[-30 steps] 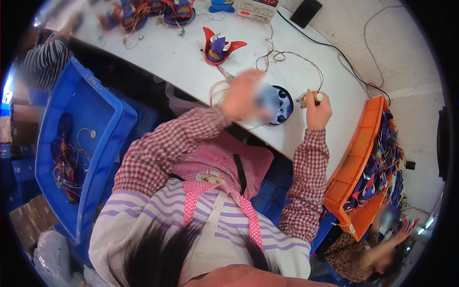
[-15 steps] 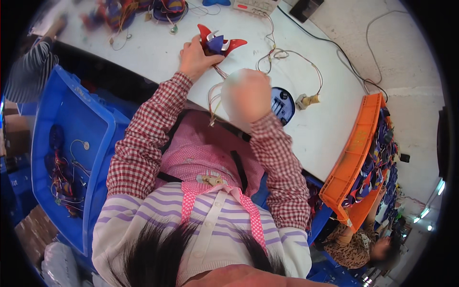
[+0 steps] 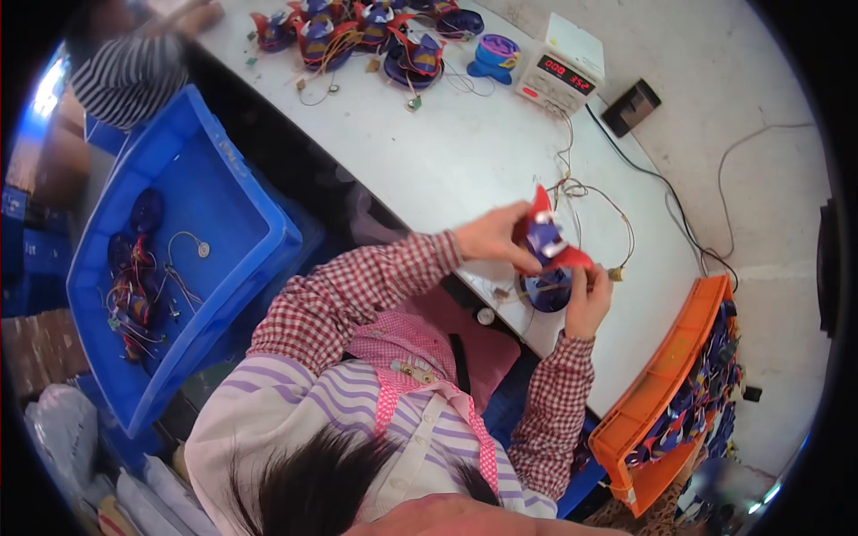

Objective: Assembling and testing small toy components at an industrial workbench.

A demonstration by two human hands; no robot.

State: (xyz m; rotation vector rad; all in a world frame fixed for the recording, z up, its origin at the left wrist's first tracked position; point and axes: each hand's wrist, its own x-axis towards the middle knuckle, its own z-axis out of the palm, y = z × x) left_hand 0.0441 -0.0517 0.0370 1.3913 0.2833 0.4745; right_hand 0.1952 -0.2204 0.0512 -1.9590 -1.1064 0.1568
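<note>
The horned piece (image 3: 542, 234), red and purple, was held in the grip of the left hand (image 3: 500, 239), with the thumb along its lower side and the fingers beside the upper horn. The grip of the right hand (image 3: 588, 302) was narrow, with the fingertips brought together at the tip of the lower horn; whether the horn or a thin wire was pinched there could not be told. The horned piece was held up over the desk (image 3: 420, 170), near the right-hand end of its near edge, and part of the dark blue round base (image 3: 548, 299) was covered by it in the view.

For good handling, it was judged best that the piece be steadied by its body, that the horns be spared side load, and that fine work be left to the right fingertips. Any lead nearby was to be kept slack and clear of the base's rim.

Just beyond the right hand, a brass-coloured end piece (image 3: 616, 273) was seen at the end of a looped cable (image 3: 572, 188). Toward the far edge, a white power unit (image 3: 565, 61) and a blue figure (image 3: 493, 61) were placed, with further horned assemblies (image 3: 323, 40) toward the far left corner. An orange crate (image 3: 661, 362) was positioned beside the right edge, and a blue bin (image 3: 284, 234) beyond the near edge, at left.
</note>
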